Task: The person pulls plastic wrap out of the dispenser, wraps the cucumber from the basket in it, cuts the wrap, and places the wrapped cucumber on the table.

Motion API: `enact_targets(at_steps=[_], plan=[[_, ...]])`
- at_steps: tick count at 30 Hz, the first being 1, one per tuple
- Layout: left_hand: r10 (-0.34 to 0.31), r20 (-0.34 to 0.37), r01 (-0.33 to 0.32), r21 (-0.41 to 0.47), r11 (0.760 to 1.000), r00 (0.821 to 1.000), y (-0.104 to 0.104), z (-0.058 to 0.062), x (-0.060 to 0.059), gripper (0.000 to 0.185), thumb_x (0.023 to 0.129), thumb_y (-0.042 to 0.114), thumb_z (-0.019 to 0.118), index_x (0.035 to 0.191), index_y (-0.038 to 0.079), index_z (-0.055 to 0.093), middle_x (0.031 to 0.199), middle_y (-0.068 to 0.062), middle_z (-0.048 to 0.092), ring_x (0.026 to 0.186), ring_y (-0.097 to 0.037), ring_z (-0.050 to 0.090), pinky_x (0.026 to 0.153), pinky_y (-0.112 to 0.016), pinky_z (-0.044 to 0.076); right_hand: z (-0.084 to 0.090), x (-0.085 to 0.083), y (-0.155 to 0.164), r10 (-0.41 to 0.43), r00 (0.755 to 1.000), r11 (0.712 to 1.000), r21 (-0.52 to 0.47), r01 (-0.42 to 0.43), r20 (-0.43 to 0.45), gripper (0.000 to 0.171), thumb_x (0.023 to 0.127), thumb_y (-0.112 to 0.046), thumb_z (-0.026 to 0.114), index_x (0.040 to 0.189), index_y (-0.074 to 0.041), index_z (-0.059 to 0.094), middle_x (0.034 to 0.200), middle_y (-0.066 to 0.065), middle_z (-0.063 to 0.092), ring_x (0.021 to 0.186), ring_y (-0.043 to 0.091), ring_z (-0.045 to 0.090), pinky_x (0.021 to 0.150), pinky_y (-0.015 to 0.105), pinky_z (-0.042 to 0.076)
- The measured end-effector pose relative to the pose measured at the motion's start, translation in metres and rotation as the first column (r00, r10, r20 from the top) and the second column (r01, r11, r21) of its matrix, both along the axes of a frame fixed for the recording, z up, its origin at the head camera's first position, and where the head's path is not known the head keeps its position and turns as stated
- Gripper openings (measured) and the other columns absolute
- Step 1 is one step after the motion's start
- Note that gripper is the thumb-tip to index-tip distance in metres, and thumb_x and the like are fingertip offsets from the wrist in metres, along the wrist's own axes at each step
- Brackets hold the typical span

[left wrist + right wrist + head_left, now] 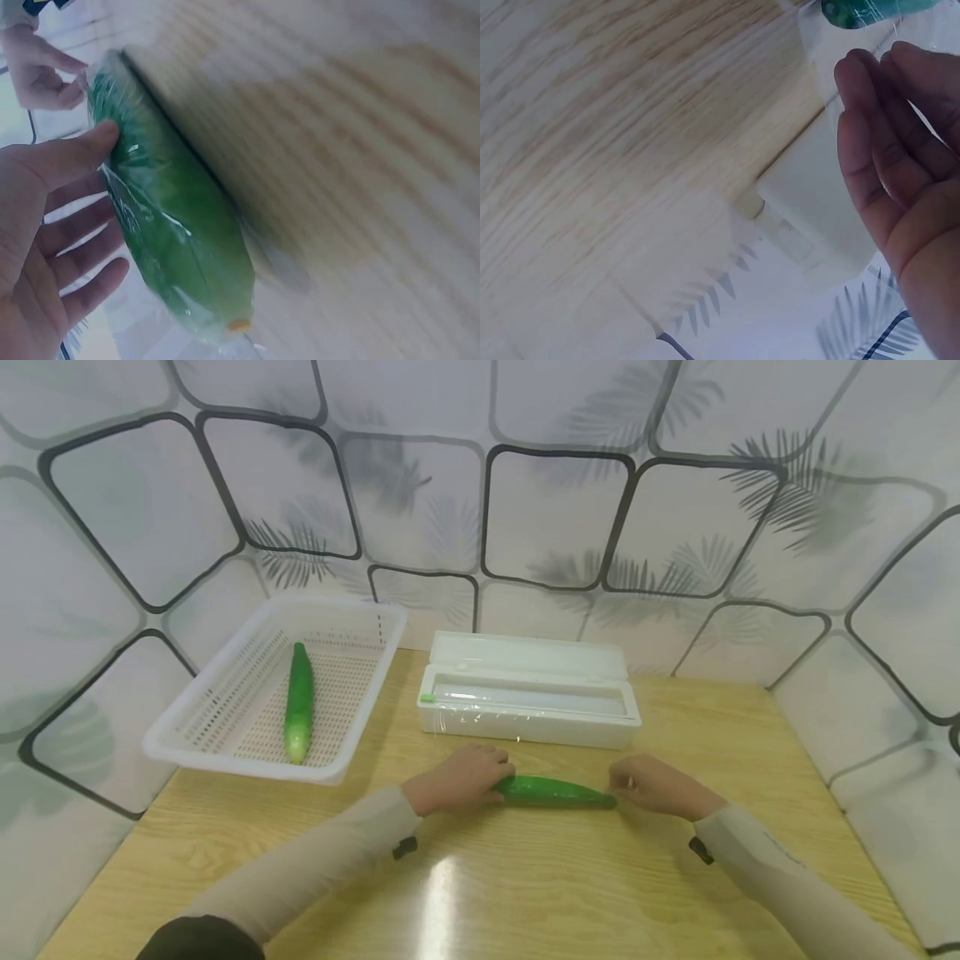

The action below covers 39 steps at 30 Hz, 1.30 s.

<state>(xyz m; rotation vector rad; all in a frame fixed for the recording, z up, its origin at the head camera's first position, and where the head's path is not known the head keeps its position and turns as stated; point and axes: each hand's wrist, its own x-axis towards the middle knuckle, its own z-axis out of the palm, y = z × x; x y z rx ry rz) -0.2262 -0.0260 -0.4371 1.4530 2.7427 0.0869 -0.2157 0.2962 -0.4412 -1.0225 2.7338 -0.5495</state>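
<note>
A green cucumber wrapped in clear film (555,791) lies across the wooden table (480,877) in front of me. My left hand (491,774) lies at its left end; the left wrist view shows the thumb (90,146) touching the wrapped cucumber (172,232) and the fingers nearly straight behind it. My right hand (624,782) is at the right tip. Its fingers (885,112) are loosely bent beside the film at the cucumber's end (855,11), and I cannot tell whether they pinch it.
A white film dispenser box (528,689) stands open just behind the cucumber. At the left rear, a white perforated basket (187,727) holds a second bare cucumber (298,702). Patterned walls close in the table at the back and both sides.
</note>
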Motion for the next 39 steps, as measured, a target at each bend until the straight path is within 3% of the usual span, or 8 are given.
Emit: enact_targets(at_steps=[6,17,24,27,29,31,35,39], plan=[[-0.016,0.093,0.017,-0.003,1.000,0.996,-0.001,0.004,-0.009,0.034,0.083,0.031,0.068,0.112,0.013,0.063,0.102,0.002,0.064,0.087,-0.008,0.059,0.079,-0.020,0.050,0.001,0.002,-0.003,-0.052,0.998,0.998,0.038,0.053,-0.033,0.015,0.086,-0.004,0.060,0.074,-0.013,0.060,0.072,-0.008,0.061,0.066,0.001,0.051,0.064,0.023,0.050],[-0.045,0.144,0.041,0.027,0.999,0.989,-0.001,0.002,-0.018,0.034,0.083,0.031,0.068,0.112,0.015,0.065,0.104,0.003,0.065,0.089,-0.007,0.060,0.080,-0.019,0.051,-0.008,0.007,-0.011,-0.092,0.987,0.989,0.103,0.106,-0.131,0.022,0.084,-0.005,0.063,0.068,-0.016,0.052,0.063,-0.011,0.048,0.060,0.001,0.037,0.056,0.020,0.041],[-0.028,0.176,0.026,0.017,1.000,0.984,-0.002,0.004,-0.019,0.032,0.086,0.031,0.065,0.113,0.015,0.065,0.107,0.001,0.066,0.091,-0.009,0.061,0.081,-0.021,0.052,0.006,0.014,-0.024,-0.079,0.943,0.978,0.156,0.136,-0.322,0.028,0.085,-0.001,0.058,0.068,-0.016,0.041,0.061,-0.007,0.036,0.057,0.005,0.030,0.050,0.018,0.031],[-0.023,0.188,0.020,0.015,1.000,0.982,-0.003,0.005,-0.020,0.031,0.086,0.031,0.064,0.113,0.015,0.065,0.107,0.001,0.066,0.091,-0.009,0.061,0.082,-0.022,0.052,0.011,0.017,-0.042,-0.034,0.934,0.989,0.124,0.083,-0.355,0.017,0.086,-0.005,0.062,0.074,-0.013,0.052,0.065,-0.006,0.049,0.058,0.005,0.042,0.052,0.018,0.041],[-0.023,0.191,0.021,0.016,1.000,0.981,-0.003,0.005,-0.020,0.031,0.087,0.031,0.064,0.113,0.015,0.065,0.107,0.001,0.065,0.091,-0.009,0.061,0.082,-0.022,0.052,0.012,0.018,-0.055,-0.019,0.943,0.994,0.093,0.053,-0.331,0.004,0.085,-0.010,0.065,0.083,-0.011,0.062,0.076,-0.004,0.060,0.066,0.008,0.055,0.061,0.022,0.050],[-0.027,0.193,0.023,0.020,1.000,0.981,-0.003,0.005,-0.021,0.031,0.087,0.031,0.063,0.113,0.015,0.065,0.108,0.001,0.065,0.092,-0.009,0.062,0.082,-0.023,0.052,0.012,0.018,-0.065,-0.026,0.965,0.998,0.053,0.041,-0.262,0.013,0.085,-0.017,0.066,0.096,-0.010,0.067,0.092,0.000,0.068,0.083,0.013,0.064,0.074,0.029,0.055],[-0.037,0.193,0.032,0.028,0.999,0.981,-0.003,0.005,-0.022,0.031,0.087,0.031,0.063,0.114,0.014,0.065,0.109,0.000,0.066,0.094,-0.011,0.062,0.083,-0.023,0.052,0.007,0.013,-0.080,-0.053,0.988,0.998,0.010,0.055,-0.146,0.028,0.087,-0.024,0.065,0.110,-0.009,0.065,0.108,0.003,0.068,0.098,0.019,0.065,0.085,0.036,0.054],[-0.050,0.201,0.044,0.033,0.998,0.978,-0.004,0.003,-0.023,0.034,0.088,0.031,0.062,0.117,0.014,0.063,0.111,-0.001,0.065,0.095,-0.011,0.063,0.085,-0.023,0.052,0.000,0.006,-0.085,-0.068,0.994,0.997,-0.036,0.065,-0.087,0.029,0.085,-0.022,0.067,0.110,-0.008,0.066,0.108,0.005,0.069,0.099,0.019,0.065,0.087,0.036,0.054]])
